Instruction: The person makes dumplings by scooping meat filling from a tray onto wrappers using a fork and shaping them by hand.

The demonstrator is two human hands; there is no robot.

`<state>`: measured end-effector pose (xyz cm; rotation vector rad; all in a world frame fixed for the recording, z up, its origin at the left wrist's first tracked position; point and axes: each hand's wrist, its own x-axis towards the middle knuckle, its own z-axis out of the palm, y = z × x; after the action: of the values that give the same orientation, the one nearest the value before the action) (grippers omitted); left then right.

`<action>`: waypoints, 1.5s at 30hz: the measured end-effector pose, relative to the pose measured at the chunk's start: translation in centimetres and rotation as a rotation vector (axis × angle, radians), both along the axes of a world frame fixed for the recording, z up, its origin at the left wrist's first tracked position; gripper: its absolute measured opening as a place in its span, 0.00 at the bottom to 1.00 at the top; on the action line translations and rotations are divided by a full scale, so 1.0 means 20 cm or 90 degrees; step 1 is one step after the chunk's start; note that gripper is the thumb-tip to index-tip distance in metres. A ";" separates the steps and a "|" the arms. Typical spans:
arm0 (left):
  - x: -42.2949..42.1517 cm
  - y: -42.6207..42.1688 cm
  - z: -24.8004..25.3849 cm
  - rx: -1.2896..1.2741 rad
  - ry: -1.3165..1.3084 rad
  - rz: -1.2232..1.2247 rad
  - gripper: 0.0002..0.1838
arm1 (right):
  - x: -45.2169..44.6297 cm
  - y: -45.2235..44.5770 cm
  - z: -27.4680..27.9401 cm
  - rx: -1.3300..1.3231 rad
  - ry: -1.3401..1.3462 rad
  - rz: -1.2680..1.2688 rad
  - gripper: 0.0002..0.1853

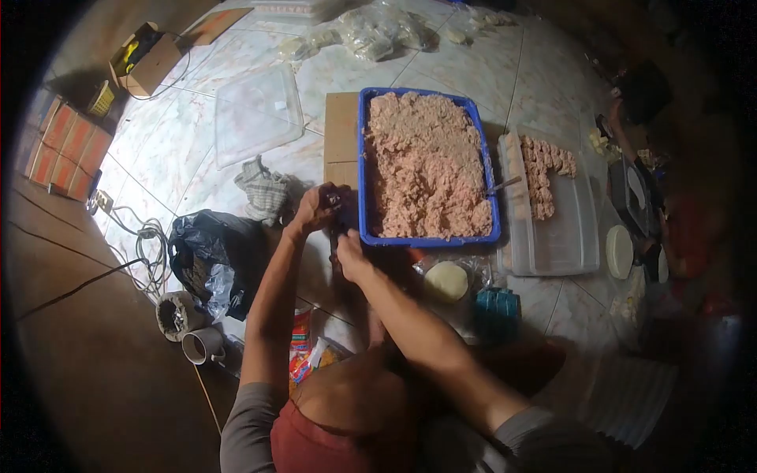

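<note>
Just left of the blue tray (362, 158), my left hand (314, 208) is closed around something dark that I cannot make out. Below it, my right hand (349, 252) is closed by the tray's lower left corner; what its fingers hold is hidden. Pink minced filling (430, 169) is heaped in the tray, with a utensil handle (505, 185) sticking out over the right rim. A clear plastic container (561, 229) to the right holds rows of small filled pieces (538, 177). Near my right forearm lies a pale round stack (446, 281) in clear plastic.
A cardboard sheet (341, 130) lies under the tray. At left are a clear lid (259, 114), a cloth (264, 189), a black plastic bag (217, 248), a mug (203, 345) and cables (150, 232). A teal packet (497, 306) lies below the tray. Another person's arm (619, 130) shows at right.
</note>
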<state>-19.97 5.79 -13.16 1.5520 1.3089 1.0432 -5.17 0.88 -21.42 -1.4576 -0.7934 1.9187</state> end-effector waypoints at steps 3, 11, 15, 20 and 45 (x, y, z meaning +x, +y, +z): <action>-0.02 0.04 -0.03 0.161 0.178 -0.060 0.15 | -0.07 0.06 -0.24 0.079 -0.109 -0.036 0.11; 0.03 -0.09 0.09 0.074 0.122 0.080 0.13 | -0.08 -0.07 -0.05 0.153 -0.279 -0.009 0.19; 0.11 -0.37 0.35 -0.041 -0.053 0.178 0.11 | 0.19 -0.27 0.40 0.148 0.073 0.136 0.13; 0.29 -0.56 0.69 0.048 -0.217 0.222 0.16 | 0.73 -0.36 0.98 0.227 0.027 0.137 0.09; 1.04 -0.25 0.67 -0.008 -0.048 -0.110 0.29 | 1.33 -0.30 1.40 0.618 -0.448 0.093 0.08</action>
<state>0.86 0.76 0.32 1.5707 1.1082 0.9724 21.49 -5.08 6.60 -1.3843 -1.8459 0.7711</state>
